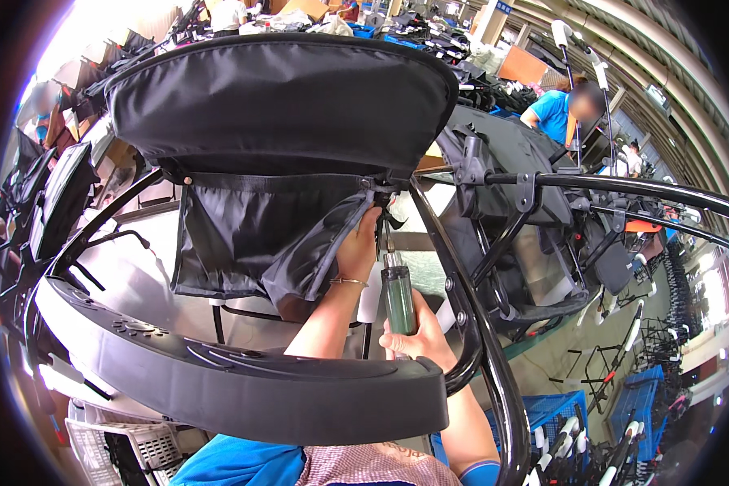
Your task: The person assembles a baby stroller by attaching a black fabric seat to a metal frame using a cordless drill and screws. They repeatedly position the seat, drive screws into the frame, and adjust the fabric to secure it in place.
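My right hand [423,338] is wrapped round a green power screwdriver [399,304], held upright. Its bit points up at a black joint [385,190] at the right lower corner of a stroller canopy [283,105]. My left hand [360,247] reaches up beside the bit to that same joint. Its fingertips are closed there, partly hidden by the joint and fabric, and what they grip does not show. A black fabric flap [235,235] hangs from the canopy, left of my left hand. Across my forearms, nearer to me, runs a curved black tray-like bar [251,389].
Black frame tubes [494,389] rise close to the right of my right arm. Another dark stroller [535,235] stands further right. A white crate [158,445] is at lower left, a blue crate [555,413] at lower right. A co-worker in blue [552,113] bends at far right.
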